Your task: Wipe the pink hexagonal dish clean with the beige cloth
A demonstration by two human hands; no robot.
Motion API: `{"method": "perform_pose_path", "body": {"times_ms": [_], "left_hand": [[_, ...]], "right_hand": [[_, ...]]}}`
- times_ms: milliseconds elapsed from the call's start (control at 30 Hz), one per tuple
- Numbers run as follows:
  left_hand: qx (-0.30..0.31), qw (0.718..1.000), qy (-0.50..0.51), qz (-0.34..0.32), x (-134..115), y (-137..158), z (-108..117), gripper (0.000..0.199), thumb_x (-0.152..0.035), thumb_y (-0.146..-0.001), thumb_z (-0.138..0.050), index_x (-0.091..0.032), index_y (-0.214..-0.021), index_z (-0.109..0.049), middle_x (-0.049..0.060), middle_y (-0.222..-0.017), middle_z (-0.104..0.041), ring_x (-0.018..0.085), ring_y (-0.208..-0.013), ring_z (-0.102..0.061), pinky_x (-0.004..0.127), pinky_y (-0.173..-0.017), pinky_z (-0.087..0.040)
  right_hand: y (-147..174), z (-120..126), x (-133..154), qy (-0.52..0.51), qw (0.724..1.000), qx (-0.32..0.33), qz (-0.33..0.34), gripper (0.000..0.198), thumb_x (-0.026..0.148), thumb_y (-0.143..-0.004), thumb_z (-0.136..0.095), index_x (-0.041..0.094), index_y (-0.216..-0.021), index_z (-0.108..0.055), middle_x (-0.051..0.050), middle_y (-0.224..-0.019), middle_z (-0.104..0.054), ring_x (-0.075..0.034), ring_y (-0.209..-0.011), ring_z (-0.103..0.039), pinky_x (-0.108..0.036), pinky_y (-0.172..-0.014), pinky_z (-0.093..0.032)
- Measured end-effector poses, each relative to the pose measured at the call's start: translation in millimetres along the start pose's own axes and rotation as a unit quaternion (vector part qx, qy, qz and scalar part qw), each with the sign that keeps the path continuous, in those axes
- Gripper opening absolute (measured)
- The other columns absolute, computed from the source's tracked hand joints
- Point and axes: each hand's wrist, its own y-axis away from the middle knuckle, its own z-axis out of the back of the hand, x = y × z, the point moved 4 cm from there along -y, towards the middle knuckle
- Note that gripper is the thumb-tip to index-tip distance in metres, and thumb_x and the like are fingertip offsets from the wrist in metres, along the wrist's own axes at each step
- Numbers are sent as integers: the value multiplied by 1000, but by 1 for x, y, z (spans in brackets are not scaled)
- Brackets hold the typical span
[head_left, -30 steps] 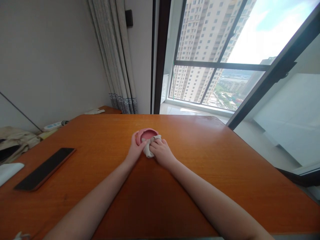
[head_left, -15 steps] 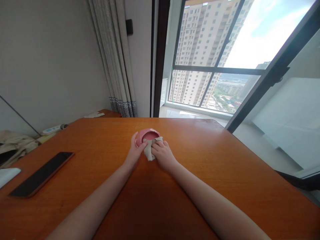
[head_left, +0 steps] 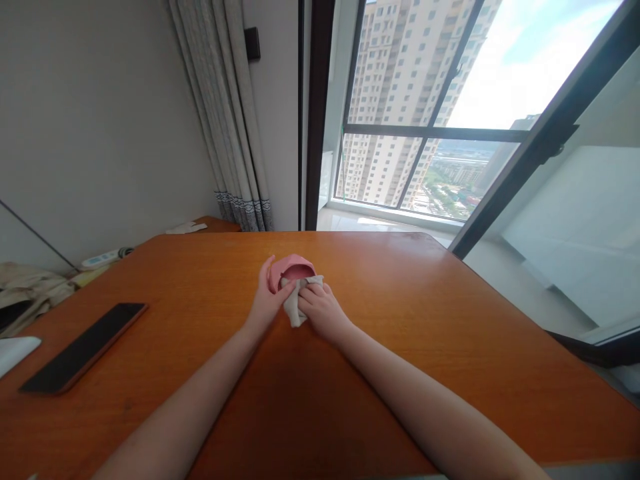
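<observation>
A pink bowl (head_left: 293, 263) is tilted on its side above the wooden table, its opening turned toward me. Around its left edge curls my left hand (head_left: 267, 293), closed, with the thumb on the near rim. A light grey cloth (head_left: 294, 311) hangs over the bowl's near rim and partly inside it. My right hand (head_left: 323, 308) is closed on the cloth, its fingers pressing it at the bowl's right side. The fingertips of the right hand are partly hidden in the cloth's folds.
A long dark flat object (head_left: 85, 348) with a reddish edge lies on the table (head_left: 450, 360) to the left. Beyond it are a white object (head_left: 17, 353), a bundle of beige fabric (head_left: 35, 293) and a power strip (head_left: 103, 259). A grey curtain (head_left: 220, 107) hangs behind.
The bowl has tipped slightly more toward me, and its opening shows less. The cloth and right hand have shifted a little left. The camera view has moved slightly.
</observation>
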Motion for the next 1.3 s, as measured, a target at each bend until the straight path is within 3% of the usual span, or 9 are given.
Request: {"method": "perform_pose_path", "body": {"times_ms": [133, 267, 467, 600, 767, 900, 1033, 1200, 1300], "left_hand": [[34, 996, -75, -18, -4, -9, 4, 51, -20, -69, -56, -17, -119, -50, 9, -126, -53, 24, -120, -47, 39, -107, -31], [112, 988, -96, -35, -8, -16, 7, 58, -22, -67, -61, -18, -123, -49, 9, -125, -54, 26, -120, -48, 41, -106, -32], [-73, 996, 54, -1, 5, 11, -6, 69, -35, -79, -57, -23, -138, -23, 11, -130, -46, 21, -120, -48, 37, -103, -36], [-27, 999, 39, -5, 13, 19, -19, 61, -33, -75, -62, -23, -129, -34, 8, -132, -45, 21, -123, -44, 36, -106, -33], [-11, 999, -42, -24, 5, 4, -1, 40, -25, -78, -51, -20, -118, -46, 6, -119, -54, 21, -115, -49, 37, -104, -33], [32, 993, -107, -45, -7, 4, 2, 66, -30, -73, -61, -21, -133, -37, 9, -128, -50, 25, -119, -48, 40, -104, -33], [4, 1000, 12, 28, 7, 19, -16, 82, -38, -77, -59, -22, -142, -12, 12, -129, -48, 22, -114, -53, 37, -98, -41], [-17, 999, -5, 38, 17, 14, -13, 60, -35, -81, -52, -20, -134, -29, 11, -141, -36, 21, -131, -37, 36, -109, -28], [28, 997, -77, 8, 8, 4, -1, 65, -32, -77, -56, -20, -135, -31, 11, -138, -41, 23, -127, -40, 40, -109, -28]], "right_hand": [[1, 1, -3, -16, 1000, 8, 23, 11, 21, -91, -48, 20, -92, -59, -4, -93, -60, -19, -93, -46, -33, -79, -31], [-2, 0, -8, 13, 999, 18, 35, 13, 22, -92, -47, 19, -89, -60, -5, -91, -60, -19, -91, -46, -34, -77, -32], [3, -3, 1, 11, 1000, 2, 4, 13, 21, -89, -50, 20, -91, -62, -5, -88, -58, -20, -88, -44, -34, -78, -32], [6, -2, 1, 5, 999, -31, -30, 12, 21, -88, -52, 18, -92, -63, -6, -86, -57, -20, -85, -43, -34, -78, -33], [2, 1, -5, -19, 1000, -1, 13, 14, 20, -90, -48, 18, -90, -61, -5, -89, -57, -19, -89, -45, -33, -80, -33], [3, -2, -11, -8, 999, 23, 21, 14, 20, -90, -47, 18, -93, -61, -6, -92, -58, -20, -92, -45, -34, -80, -34], [6, -5, -13, -9, 1000, 4, -15, 13, 20, -89, -50, 19, -93, -62, -6, -90, -59, -21, -91, -45, -35, -81, -34], [5, -2, -13, -20, 1000, -7, 3, 14, 21, -88, -51, 18, -97, -61, -6, -92, -59, -21, -91, -46, -34, -83, -35], [4, -1, -15, -15, 999, 16, 32, 13, 21, -90, -49, 18, -96, -60, -7, -96, -58, -20, -92, -46, -33, -81, -36]]}}
